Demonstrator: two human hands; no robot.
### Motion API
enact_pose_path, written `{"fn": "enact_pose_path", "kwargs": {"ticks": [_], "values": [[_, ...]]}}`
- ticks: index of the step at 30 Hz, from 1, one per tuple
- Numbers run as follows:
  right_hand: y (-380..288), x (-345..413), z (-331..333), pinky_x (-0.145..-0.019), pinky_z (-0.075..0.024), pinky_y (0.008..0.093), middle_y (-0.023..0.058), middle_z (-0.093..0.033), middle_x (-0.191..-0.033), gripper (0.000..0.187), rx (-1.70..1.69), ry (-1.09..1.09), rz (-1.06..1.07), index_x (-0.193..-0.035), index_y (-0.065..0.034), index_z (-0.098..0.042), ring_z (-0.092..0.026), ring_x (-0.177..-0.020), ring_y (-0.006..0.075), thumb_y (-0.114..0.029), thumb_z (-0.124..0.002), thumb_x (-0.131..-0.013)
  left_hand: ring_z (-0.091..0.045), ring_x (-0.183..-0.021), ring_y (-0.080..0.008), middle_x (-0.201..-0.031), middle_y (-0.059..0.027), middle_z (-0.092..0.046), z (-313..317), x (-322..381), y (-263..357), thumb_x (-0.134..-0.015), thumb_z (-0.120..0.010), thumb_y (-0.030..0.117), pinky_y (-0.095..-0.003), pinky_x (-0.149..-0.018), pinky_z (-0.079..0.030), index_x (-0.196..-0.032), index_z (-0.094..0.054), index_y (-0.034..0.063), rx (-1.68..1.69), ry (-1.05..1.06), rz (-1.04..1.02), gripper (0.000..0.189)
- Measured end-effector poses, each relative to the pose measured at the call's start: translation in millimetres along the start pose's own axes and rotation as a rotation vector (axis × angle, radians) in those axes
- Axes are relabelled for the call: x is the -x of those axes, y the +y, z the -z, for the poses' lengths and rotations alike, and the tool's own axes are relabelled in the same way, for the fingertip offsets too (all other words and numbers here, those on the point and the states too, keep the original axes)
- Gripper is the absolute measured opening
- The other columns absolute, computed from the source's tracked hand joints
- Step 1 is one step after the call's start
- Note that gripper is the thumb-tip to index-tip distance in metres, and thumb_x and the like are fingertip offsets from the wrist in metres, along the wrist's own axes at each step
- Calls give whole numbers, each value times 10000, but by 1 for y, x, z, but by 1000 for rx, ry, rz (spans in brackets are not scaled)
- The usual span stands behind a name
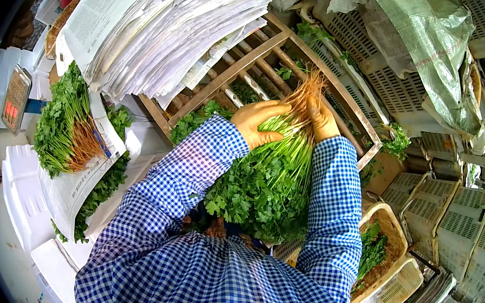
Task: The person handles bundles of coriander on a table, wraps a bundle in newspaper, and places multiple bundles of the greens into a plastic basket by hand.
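Observation:
A large bunch of coriander [266,181] lies before me, its brown roots pointing away and its leaves towards my body. My left hand [258,122], in a tan glove, wraps the left side of the bunch, with the thumb across the pale stems. On the other side my right hand [321,119], gloved alike, grips the stems just below the tangled roots [305,89]. Beneath the root end is a brown metal rack [277,43] with round bars. Loose green sprigs lie on and between the bars.
A thick stack of newspapers [180,32] covers the rack's left part. At left, another coriander bunch [66,127] lies on newspaper beside a digital scale [16,99]. Plastic crates [434,204] stand at right, some under a green sheet [430,42]. A basket [386,212] holds greens.

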State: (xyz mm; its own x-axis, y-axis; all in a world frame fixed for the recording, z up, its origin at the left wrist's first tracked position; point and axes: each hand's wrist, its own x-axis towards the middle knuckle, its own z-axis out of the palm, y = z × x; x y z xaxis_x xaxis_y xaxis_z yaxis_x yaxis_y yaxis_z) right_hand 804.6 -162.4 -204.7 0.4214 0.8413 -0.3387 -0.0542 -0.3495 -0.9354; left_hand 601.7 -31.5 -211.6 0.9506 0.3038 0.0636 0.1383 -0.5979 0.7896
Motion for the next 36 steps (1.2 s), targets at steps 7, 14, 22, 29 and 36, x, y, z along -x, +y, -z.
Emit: {"fn": "enact_pose_path", "kwargs": {"ticks": [7,14,22,29,36], "values": [[-45,18,-22,-1206,-249,425,225,-350,-1557,1332,27,-65,200,-1554,4,-220,-287,-1472,332,-818,-689,-616,-620,-1091,-406,-1418,-202,-510,13,12,20,-955,-486,606,-535,-953,-515,-1347,-547,108,-309,127,-381,636],[-83,56,-61,-810,-559,381,179,-712,-1055,396,564,351,260,-1217,-33,-633,-698,-910,305,-233,-742,-893,-456,-1318,-444,-1459,-216,-445,28,46,71,-923,-629,436,-562,-1116,-387,-1390,-518,135,-526,102,-299,566],[-121,192,-42,-848,-574,366,206,-710,-1079,365,725,690,598,-1195,-1,-637,-720,-969,295,19,-632,-831,-588,-1234,-362,-1321,-241,-604,107,165,55,-990,-596,365,-450,-1076,-452,-1323,-577,-16,-126,639,-259,507],[-98,187,84,-698,-602,342,238,-672,-1158,416,580,1120,387,-1275,1,-576,-690,-989,290,-151,-692,-905,-576,-1259,-316,-1360,-187,-599,111,175,63,-943,-569,41,-398,-1097,-431,-1389,-546,28,147,668,339,447],[-200,197,15,-741,-607,397,217,-713,-992,327,629,987,735,-1183,16,-597,-730,-842,303,4,-636,-859,-601,-1223,-286,-1328,-182,-618,115,204,31,-939,-569,0,-390,-1071,-459,-1345,-556,-16,223,695,98,406]]}}
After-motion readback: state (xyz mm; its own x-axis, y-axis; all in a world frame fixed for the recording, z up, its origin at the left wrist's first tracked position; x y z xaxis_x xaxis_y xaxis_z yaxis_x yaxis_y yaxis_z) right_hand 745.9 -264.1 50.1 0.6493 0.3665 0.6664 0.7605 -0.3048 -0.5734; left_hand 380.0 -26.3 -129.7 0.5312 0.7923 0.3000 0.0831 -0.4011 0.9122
